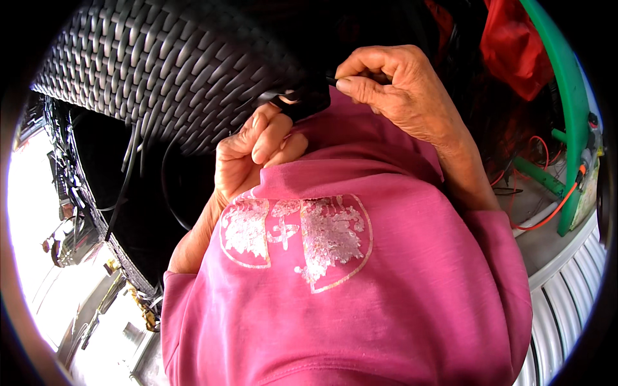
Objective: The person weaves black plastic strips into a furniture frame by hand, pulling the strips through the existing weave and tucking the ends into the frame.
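Note:
A dark grey woven wicker panel (161,64) slants across the upper left, with several loose strands (137,151) hanging from its lower edge. At the panel's right end my left hand (261,143) is closed, its fingers curled against the dark edge. What those fingers grip is hidden. A fingertip shows lighter just above, by the rim. To the right, my right hand (402,93) pinches a thin black strand (331,79) between thumb and forefinger. Most of that strand is lost against the dark background. Both hands are above the pink shirt on my body.
A curved green frame (570,96) rises at the right, beside a red cloth or bag (518,48). Orange cord (547,219) runs near its foot. Ribbed grey slats (566,309) lie at lower right. Black strands and scraps (67,238) hang at the left.

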